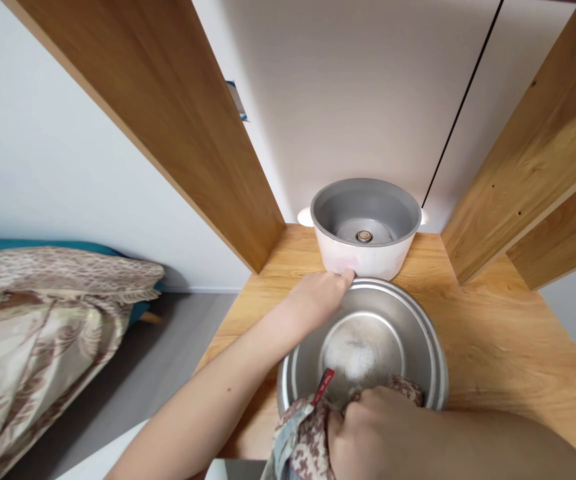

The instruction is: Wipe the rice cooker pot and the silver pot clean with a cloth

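Note:
A round, shallow metal basin [363, 333] sits on the wooden tabletop, its inside facing up. My left hand [329, 288] is at the basin's far left rim, with its fingers at that edge beside the white pot. In my right hand [368, 427] is a patterned brown and beige cloth [308, 447] with a red tag, bunched over the near part of the basin. Just beyond the basin stands a white round pot [368, 257] with a grey inside and a small round metal fitting at its bottom.
Wooden posts [193, 133] rise on the left and right of the wooden table [493, 333]. A white panel with a black cord [463, 100] stands behind the pot. A bed with patterned covers [53, 333] is at the left.

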{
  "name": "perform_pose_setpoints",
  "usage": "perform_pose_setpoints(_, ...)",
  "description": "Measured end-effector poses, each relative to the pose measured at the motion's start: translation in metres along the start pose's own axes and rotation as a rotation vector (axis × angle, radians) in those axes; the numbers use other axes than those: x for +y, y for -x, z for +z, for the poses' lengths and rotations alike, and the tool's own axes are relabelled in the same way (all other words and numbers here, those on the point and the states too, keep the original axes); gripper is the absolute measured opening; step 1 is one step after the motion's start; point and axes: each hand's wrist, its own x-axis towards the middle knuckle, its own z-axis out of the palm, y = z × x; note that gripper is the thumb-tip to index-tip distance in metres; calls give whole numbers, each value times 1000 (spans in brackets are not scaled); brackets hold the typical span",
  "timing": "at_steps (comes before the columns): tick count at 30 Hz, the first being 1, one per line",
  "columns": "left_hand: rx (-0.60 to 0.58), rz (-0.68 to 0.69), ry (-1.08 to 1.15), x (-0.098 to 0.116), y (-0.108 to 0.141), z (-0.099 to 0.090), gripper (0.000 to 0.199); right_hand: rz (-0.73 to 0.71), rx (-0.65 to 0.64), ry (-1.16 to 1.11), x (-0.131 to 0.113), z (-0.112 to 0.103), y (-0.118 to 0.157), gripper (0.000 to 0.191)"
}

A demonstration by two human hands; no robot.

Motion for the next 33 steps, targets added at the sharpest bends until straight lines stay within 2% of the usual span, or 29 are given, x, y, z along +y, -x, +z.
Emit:
perform_pose_setpoints(8, -2, 2, -28, 0, -1, 2, 34, -15, 42, -22, 4, 4, 2, 14)
perform_pose_setpoints(14, -13, -6, -66, 0, -1, 1, 37, -40, 118, -30, 9, 11, 11, 28)
perform_pose_setpoints(20, 5, 6, -28, -3, -3, 5, 36, -111, 118, -74, 12, -3, 19, 18)
perform_pose_setpoints(28, -13, 1, -12, -1, -1, 2, 36, -82, 109, -84, 11, 1, 16, 21)
perform_pose_setpoints(33, 24, -5, 21, -2, -1, 3, 36, -146, 126, -72, 11, -5, 16, 15)
